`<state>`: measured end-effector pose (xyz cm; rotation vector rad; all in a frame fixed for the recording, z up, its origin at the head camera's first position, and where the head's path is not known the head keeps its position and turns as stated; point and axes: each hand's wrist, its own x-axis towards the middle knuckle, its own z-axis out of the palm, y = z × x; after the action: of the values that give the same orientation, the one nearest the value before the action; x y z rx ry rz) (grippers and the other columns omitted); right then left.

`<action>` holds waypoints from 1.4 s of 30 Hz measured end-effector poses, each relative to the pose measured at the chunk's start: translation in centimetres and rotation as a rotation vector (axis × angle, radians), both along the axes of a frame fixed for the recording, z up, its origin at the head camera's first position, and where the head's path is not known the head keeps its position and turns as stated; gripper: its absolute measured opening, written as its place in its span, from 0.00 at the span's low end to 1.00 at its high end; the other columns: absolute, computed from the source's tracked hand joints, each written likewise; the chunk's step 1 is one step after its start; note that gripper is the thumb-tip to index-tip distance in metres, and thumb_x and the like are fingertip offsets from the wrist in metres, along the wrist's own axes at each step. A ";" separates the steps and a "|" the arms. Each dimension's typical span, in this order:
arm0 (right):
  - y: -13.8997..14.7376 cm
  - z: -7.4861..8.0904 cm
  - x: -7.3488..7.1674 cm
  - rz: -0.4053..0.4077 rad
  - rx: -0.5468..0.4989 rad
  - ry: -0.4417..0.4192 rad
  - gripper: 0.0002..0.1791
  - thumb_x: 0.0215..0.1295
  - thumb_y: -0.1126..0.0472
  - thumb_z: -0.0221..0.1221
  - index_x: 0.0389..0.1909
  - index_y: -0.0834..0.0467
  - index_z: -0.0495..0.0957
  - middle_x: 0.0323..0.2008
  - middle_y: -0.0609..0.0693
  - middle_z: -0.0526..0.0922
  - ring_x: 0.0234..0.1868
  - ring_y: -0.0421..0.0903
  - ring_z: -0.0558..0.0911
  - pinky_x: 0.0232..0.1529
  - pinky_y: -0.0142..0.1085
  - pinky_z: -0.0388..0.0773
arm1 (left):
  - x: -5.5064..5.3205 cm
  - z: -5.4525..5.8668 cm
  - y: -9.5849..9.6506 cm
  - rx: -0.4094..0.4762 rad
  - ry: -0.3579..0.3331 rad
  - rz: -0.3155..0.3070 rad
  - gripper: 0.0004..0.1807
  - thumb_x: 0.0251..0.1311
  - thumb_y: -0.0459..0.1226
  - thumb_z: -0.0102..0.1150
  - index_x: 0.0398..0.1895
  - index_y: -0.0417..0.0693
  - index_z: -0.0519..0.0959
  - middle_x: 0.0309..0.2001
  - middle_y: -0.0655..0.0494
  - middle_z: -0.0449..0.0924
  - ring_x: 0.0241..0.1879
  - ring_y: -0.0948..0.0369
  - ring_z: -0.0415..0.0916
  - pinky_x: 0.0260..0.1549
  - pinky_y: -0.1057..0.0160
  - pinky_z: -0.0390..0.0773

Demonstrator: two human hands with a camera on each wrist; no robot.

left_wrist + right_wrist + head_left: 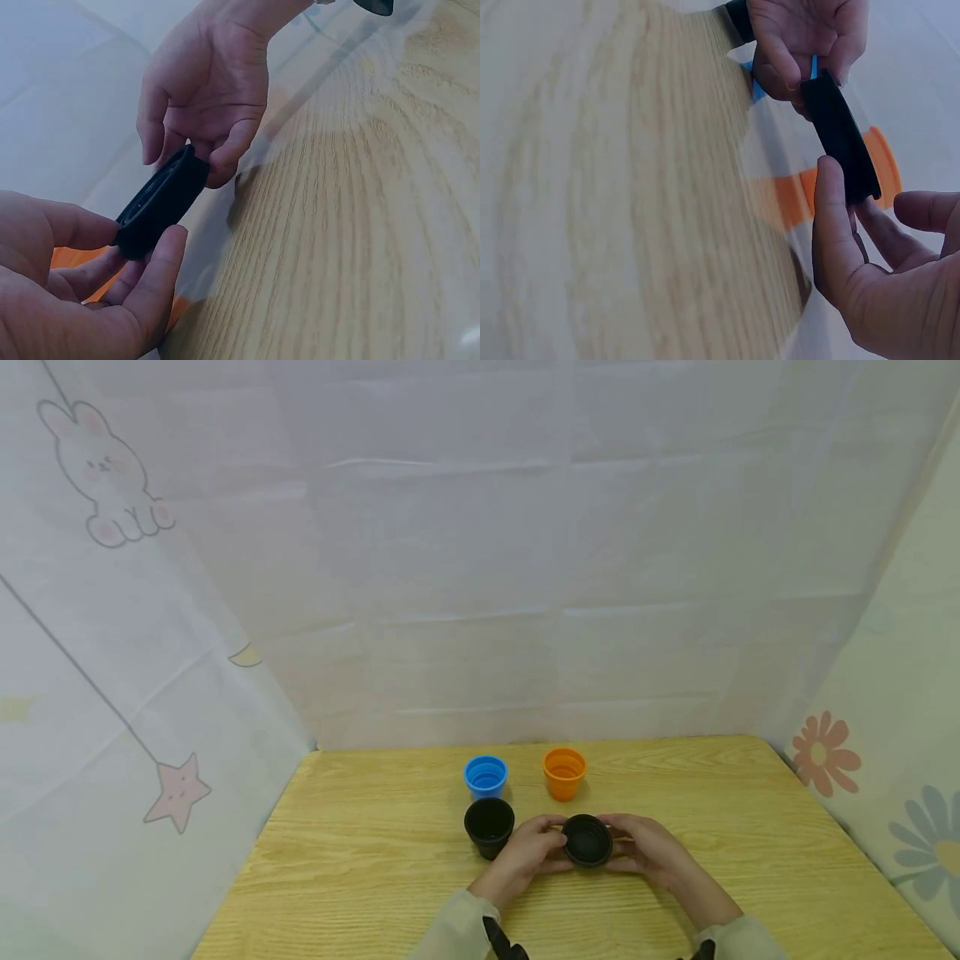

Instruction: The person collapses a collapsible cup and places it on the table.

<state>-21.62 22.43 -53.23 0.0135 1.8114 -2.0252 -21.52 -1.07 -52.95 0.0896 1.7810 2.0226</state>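
Between both hands is a black collapsible cup point(587, 841), folded down to a low ring, held up over the table. My left hand point(534, 850) pinches its left side, thumb and fingers at the wall, as the left wrist view shows at the cup point(161, 204). On the opposite side my right hand point(647, 850) holds the cup point(841, 139) between thumb and fingers. Just left of my left hand stands a second black cup point(489, 828), upright and expanded. Behind it is a blue cup point(486, 777), and an orange cup point(564, 774) stands beyond the hands.
The wooden table point(337, 852) reaches back to a pale hanging cloth point(480, 568). More printed cloth with a rabbit point(105, 468) and flowers point(825, 753) hangs along both sides.
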 end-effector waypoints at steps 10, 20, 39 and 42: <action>0.1 -0.3 -1.0 -0.025 0.060 -0.012 0.29 0.81 0.48 0.45 0.63 0.69 0.72 0.43 0.53 0.82 0.42 0.46 0.84 0.45 0.43 0.86 | -0.6 0.5 0.2 -0.050 -0.023 -0.028 0.24 0.70 0.33 0.56 0.67 0.33 0.71 0.51 0.45 0.81 0.45 0.54 0.83 0.47 0.54 0.85; 0.1 -0.3 -1.2 -0.033 0.118 0.020 0.32 0.80 0.44 0.46 0.63 0.70 0.73 0.44 0.54 0.83 0.44 0.47 0.83 0.48 0.46 0.85 | -0.5 0.7 0.2 -0.199 0.017 -0.040 0.27 0.70 0.39 0.58 0.66 0.31 0.71 0.51 0.47 0.81 0.43 0.54 0.80 0.48 0.53 0.84; 0.9 1.2 -0.1 -0.176 0.209 0.067 0.36 0.80 0.42 0.44 0.65 0.72 0.70 0.56 0.66 0.78 0.47 0.53 0.83 0.49 0.46 0.84 | 1.6 3.3 -0.8 -0.286 0.170 -0.085 0.30 0.69 0.40 0.60 0.72 0.42 0.68 0.63 0.44 0.72 0.50 0.51 0.80 0.48 0.51 0.83; 0.8 2.0 0.2 -0.180 0.208 0.114 0.35 0.80 0.42 0.45 0.66 0.70 0.71 0.60 0.66 0.77 0.52 0.56 0.82 0.53 0.47 0.83 | 2.3 4.6 -1.6 -0.368 0.292 -0.125 0.30 0.70 0.44 0.60 0.72 0.45 0.69 0.63 0.47 0.74 0.49 0.56 0.79 0.45 0.55 0.83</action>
<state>-21.38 23.21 -51.23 0.1294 2.1557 -1.9807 -19.24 -2.64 -48.40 0.3884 2.2370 1.6305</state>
